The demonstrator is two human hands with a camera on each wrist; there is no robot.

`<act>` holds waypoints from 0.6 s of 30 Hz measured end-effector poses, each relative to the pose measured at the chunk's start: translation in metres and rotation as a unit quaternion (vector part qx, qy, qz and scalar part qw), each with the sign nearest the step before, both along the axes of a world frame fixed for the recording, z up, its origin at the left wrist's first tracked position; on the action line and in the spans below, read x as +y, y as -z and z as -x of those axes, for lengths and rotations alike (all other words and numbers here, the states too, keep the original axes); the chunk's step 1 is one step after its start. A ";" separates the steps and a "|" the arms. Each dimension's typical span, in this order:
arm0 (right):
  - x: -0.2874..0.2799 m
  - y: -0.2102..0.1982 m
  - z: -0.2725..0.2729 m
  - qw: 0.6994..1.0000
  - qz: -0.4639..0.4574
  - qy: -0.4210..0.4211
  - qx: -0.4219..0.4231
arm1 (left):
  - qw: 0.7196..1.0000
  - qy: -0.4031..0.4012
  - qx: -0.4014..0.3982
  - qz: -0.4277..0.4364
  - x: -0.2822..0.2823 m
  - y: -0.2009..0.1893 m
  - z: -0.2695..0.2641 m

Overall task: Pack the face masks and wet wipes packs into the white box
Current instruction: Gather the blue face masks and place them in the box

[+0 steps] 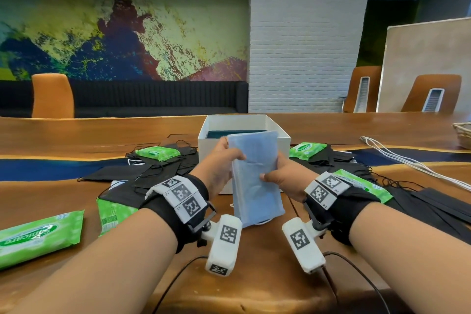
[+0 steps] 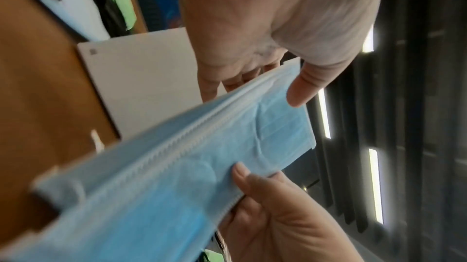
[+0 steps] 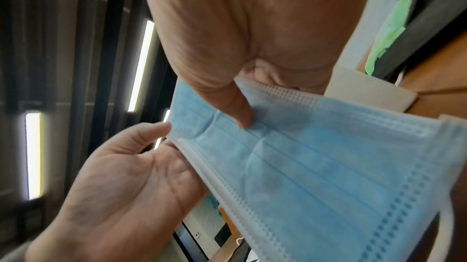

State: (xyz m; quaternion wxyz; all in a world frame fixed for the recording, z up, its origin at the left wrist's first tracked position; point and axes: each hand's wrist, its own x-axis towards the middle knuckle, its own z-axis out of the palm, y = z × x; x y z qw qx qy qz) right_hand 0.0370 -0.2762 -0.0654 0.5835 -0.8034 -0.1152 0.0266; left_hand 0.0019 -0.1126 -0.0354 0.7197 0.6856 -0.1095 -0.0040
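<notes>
A stack of blue face masks (image 1: 254, 181) stands on end just above the table, in front of the open white box (image 1: 206, 143). My left hand (image 1: 229, 158) grips the stack's upper left edge, and my right hand (image 1: 272, 174) pinches its right edge lower down. In the left wrist view my left thumb (image 2: 300, 90) lies on the blue stack (image 2: 197, 156), with the box wall (image 2: 141, 78) behind. In the right wrist view my right thumb (image 3: 237, 110) presses on the top mask (image 3: 316, 156). Loose black masks (image 1: 158, 171) and green wet wipes packs (image 1: 158, 153) lie around the box.
More wipes packs lie at the near left (image 1: 38, 237), right of the box (image 1: 307, 150) and behind my right wrist (image 1: 364, 183). Black masks (image 1: 433, 204) spread to the right. White cables (image 1: 395, 158) and a basket (image 1: 463, 132) sit at the far right.
</notes>
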 end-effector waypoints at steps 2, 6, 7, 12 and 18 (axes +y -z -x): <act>-0.003 -0.005 0.000 0.999 0.047 -0.018 -0.021 | 0.996 -0.036 -0.037 -0.070 0.005 -0.009 -0.003; -0.005 -0.022 0.006 0.993 0.097 -0.046 -0.050 | 0.950 -0.082 -0.160 -0.255 0.016 -0.038 -0.002; -0.005 -0.026 0.007 0.991 0.107 -0.055 -0.058 | 0.930 -0.085 -0.178 -0.311 0.020 -0.046 -0.001; -0.007 -0.041 0.010 0.987 0.115 -0.092 -0.066 | 0.874 -0.014 -0.157 -0.460 0.029 -0.067 0.005; -0.024 -0.031 0.004 0.986 0.155 -0.047 -0.051 | 0.931 -0.056 -0.117 -0.342 0.033 -0.068 0.009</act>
